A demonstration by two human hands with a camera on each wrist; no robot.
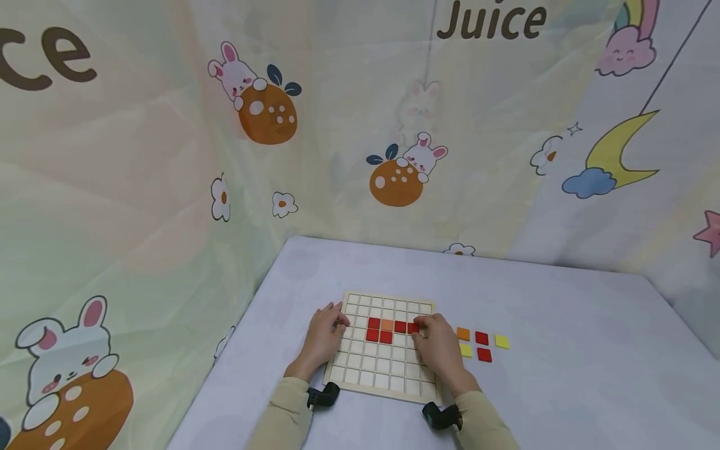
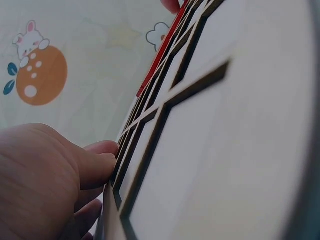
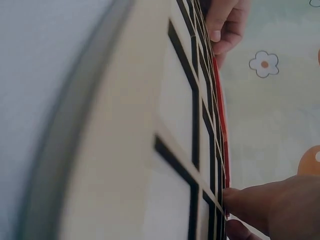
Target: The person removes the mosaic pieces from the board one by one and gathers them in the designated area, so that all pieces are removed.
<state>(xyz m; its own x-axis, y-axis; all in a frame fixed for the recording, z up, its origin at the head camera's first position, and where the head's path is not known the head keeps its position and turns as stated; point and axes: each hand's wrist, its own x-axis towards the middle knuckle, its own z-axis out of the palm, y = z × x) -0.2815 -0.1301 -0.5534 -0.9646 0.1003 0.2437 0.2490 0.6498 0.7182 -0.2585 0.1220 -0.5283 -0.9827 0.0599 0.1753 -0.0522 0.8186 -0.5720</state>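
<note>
A wooden grid board (image 1: 368, 364) with pale square cells lies on the table. Several red tiles and one light orange tile (image 1: 387, 325) sit in its upper middle cells, in two neighbouring rows. My left hand (image 1: 325, 331) holds the board's left edge; in the left wrist view the thumb and index fingertip meet at the rim. Over the board's right side, my right hand (image 1: 441, 342) has thumb and fingertips on the red tile (image 1: 413, 327) at the right end of the upper row, partly covering it. The right wrist view shows that thumb (image 3: 237, 200) low against the board's surface.
Loose tiles lie on the table right of the board: an orange tile (image 1: 463, 334), red tiles (image 1: 482, 338) and yellow tiles (image 1: 502, 342). Black wrist cameras (image 1: 324, 395) sit at both cuffs. A printed cloth (image 1: 337, 250) hangs behind and left of the table.
</note>
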